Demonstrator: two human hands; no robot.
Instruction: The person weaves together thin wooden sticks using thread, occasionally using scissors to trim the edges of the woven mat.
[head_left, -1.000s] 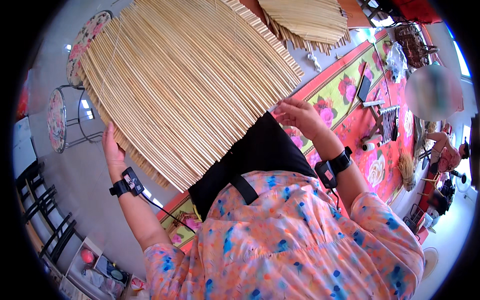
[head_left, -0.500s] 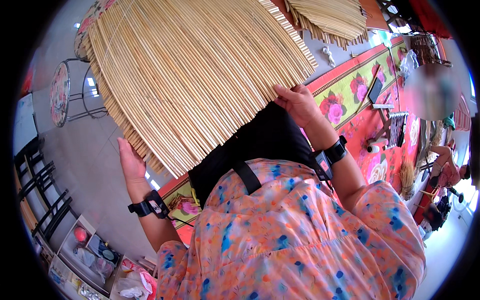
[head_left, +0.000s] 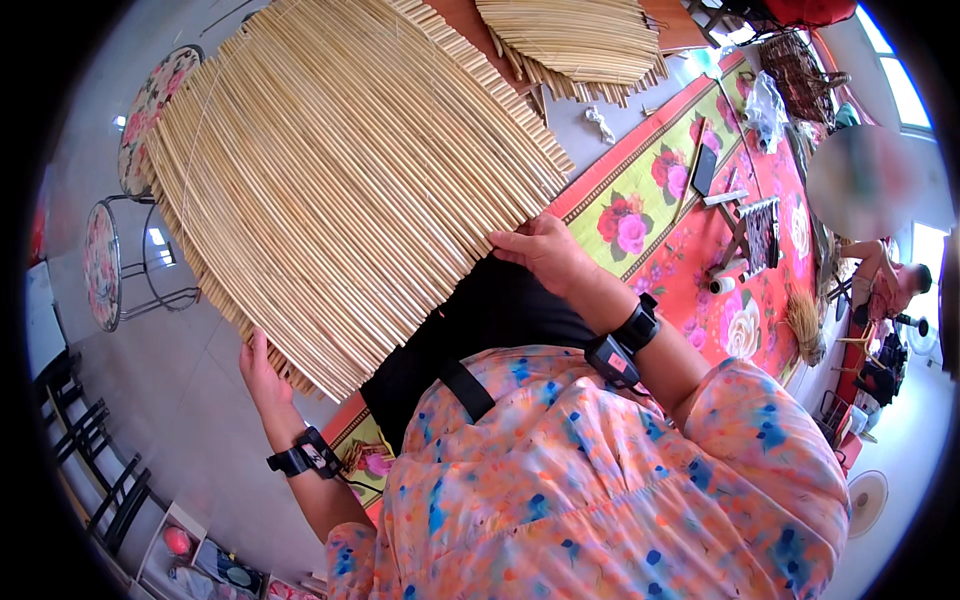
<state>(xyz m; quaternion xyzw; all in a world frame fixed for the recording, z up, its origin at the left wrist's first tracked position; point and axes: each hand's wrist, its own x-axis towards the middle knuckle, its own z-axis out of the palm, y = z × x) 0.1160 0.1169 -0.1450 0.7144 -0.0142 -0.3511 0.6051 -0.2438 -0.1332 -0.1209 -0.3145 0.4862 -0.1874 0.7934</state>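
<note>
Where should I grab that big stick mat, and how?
I'd pinch the stick mat by two opposite edges, coming from left and right, thumbs on top. It's wide, flat and made of many thin rods, so holding both sides should keep it steadier.

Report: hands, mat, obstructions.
Left hand at left edge of stick mat; right hand pinching near edge. Mat spread out, ragged-edged. No obstruction seen; second mat apart.
</note>
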